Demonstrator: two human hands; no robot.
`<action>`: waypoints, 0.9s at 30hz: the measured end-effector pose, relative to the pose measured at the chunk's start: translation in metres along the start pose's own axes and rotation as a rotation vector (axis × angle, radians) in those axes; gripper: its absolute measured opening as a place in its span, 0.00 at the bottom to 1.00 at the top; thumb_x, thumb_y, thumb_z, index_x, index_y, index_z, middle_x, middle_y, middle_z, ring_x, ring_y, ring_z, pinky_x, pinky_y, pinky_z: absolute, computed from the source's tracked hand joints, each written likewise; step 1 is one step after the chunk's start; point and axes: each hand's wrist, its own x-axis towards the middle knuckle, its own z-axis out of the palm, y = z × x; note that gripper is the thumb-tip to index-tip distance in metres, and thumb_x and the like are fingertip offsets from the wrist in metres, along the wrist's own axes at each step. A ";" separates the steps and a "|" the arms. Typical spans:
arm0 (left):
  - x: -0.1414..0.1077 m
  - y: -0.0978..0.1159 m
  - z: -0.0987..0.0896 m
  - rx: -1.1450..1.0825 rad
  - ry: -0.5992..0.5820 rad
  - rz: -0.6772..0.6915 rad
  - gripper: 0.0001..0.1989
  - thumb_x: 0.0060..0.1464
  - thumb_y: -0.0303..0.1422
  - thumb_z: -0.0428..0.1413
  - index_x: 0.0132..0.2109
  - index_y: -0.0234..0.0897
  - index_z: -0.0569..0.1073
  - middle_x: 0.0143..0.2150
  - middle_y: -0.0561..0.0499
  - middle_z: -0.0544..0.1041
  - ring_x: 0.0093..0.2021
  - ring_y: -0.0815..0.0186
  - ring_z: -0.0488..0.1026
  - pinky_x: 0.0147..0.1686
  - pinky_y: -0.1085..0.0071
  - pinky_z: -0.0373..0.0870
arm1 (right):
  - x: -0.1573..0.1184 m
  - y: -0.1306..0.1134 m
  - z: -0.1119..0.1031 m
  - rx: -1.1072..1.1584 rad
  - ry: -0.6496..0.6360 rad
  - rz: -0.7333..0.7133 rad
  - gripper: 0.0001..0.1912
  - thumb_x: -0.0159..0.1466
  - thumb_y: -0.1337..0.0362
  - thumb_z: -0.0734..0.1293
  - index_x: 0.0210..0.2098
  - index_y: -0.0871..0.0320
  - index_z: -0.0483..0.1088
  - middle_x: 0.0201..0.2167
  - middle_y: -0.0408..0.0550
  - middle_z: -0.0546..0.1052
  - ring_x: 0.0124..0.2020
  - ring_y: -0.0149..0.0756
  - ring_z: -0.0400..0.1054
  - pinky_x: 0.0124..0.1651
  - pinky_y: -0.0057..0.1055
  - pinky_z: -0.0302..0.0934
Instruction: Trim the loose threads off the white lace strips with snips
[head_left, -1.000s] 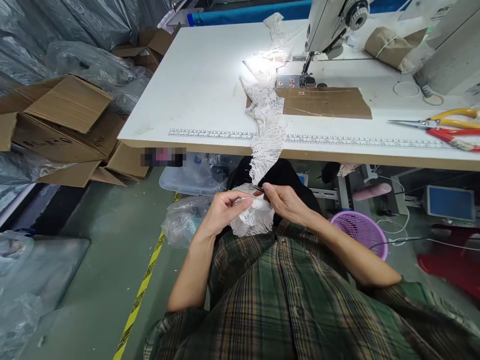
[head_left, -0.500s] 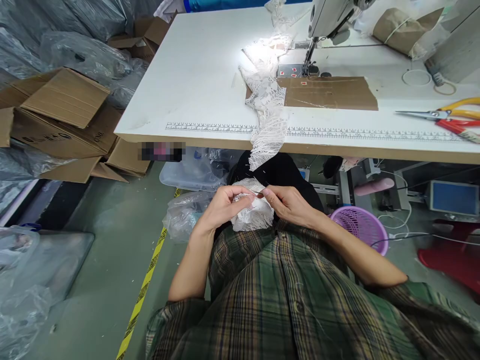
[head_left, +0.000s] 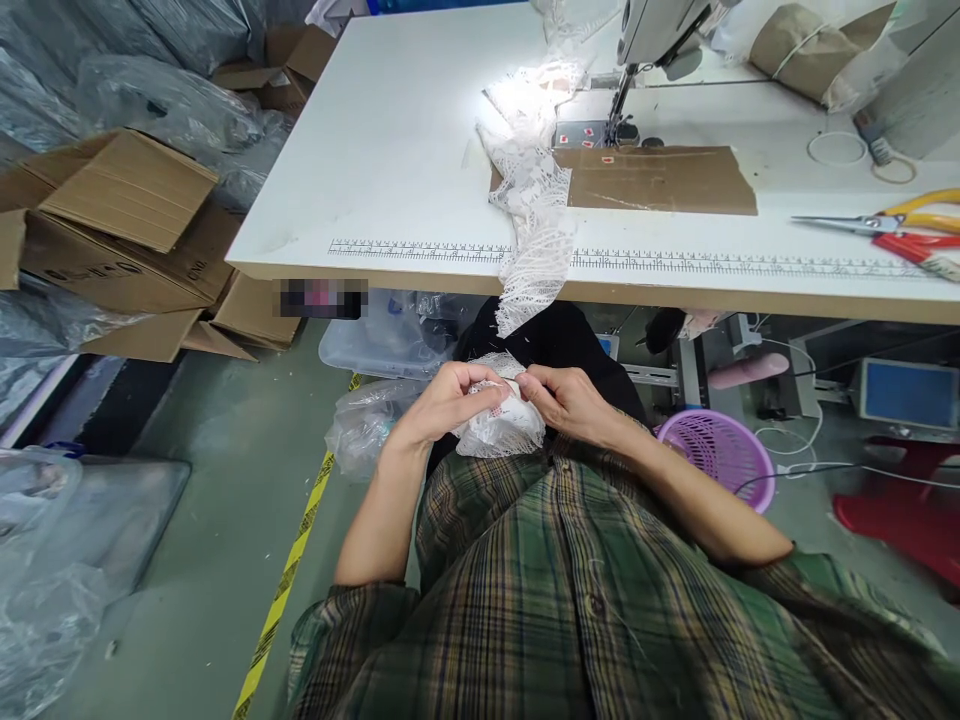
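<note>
White lace fabric (head_left: 501,430) lies bunched over my lap. My left hand (head_left: 459,400) pinches its upper edge between thumb and fingers. Close beside it, my right hand (head_left: 562,400) is closed on the same edge, the fingertips of both hands nearly touching. Any small item between the fingertips is too small to make out. Above my hands, a long white lace strip (head_left: 532,220) runs across the table and hangs over its front edge. It passes left of the sewing machine (head_left: 649,40).
The white table (head_left: 405,140) bears a brown cardboard piece (head_left: 660,180), yellow-handled scissors (head_left: 885,222) and a wrapped brown bundle (head_left: 799,50). Cardboard boxes (head_left: 127,240) stand at the left. A purple basket (head_left: 720,450) is low at the right, near a red stool (head_left: 900,510).
Both hands stay at the lace, with my fingertips slightly shifted. A dark thin piece seen between them earlier no longer shows. The view has moved a little.
</note>
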 end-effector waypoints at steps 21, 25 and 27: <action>-0.028 0.013 0.007 0.782 -0.005 0.324 0.18 0.55 0.30 0.55 0.18 0.37 0.61 0.17 0.57 0.56 0.20 0.72 0.51 0.25 0.69 0.44 | -0.029 -0.035 -0.032 0.241 0.490 -0.176 0.17 0.68 0.58 0.64 0.24 0.56 0.69 0.18 0.41 0.66 0.20 0.29 0.57 0.25 0.29 0.53; -0.060 0.024 0.012 1.182 0.235 0.307 0.18 0.63 0.34 0.51 0.24 0.38 0.67 0.18 0.54 0.64 0.18 0.69 0.56 0.25 0.68 0.41 | -0.024 -0.036 -0.025 0.274 0.420 -0.090 0.17 0.66 0.56 0.66 0.23 0.57 0.68 0.18 0.40 0.65 0.20 0.27 0.56 0.25 0.28 0.53; -0.065 0.029 0.017 1.293 0.337 0.294 0.15 0.63 0.33 0.51 0.27 0.37 0.70 0.19 0.54 0.68 0.19 0.68 0.60 0.24 0.68 0.42 | -0.018 -0.038 -0.019 0.307 0.374 -0.022 0.17 0.64 0.54 0.68 0.24 0.58 0.70 0.18 0.40 0.66 0.21 0.27 0.56 0.25 0.27 0.53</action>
